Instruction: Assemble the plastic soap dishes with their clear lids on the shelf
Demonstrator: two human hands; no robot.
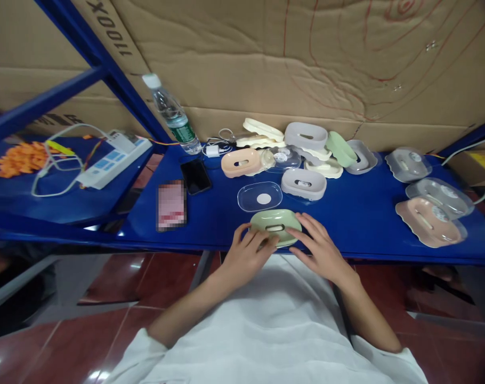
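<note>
At the table's front edge lies a pale green soap dish (280,215), oval, with a slot in its middle. My left hand (248,250) bends its fingers over the dish's left and near side. Around its right end, my right hand (320,248) holds the dish, with fingers at the far rim and inside and the thumb near the front. Just beyond the dish rests a clear oval lid (248,197) with a round white sticker. A grey soap dish (304,181) stands behind to the right, on clear plastic.
Several soap dishes and cream wavy-edged trays (264,129) pile up at the back. Lidded dishes (432,221) stand at the right. A water bottle (176,120), a phone (195,176), a blurred-out packet (171,205) and a charger (214,151) are on the left. A power strip (112,160) lies on the neighbouring table.
</note>
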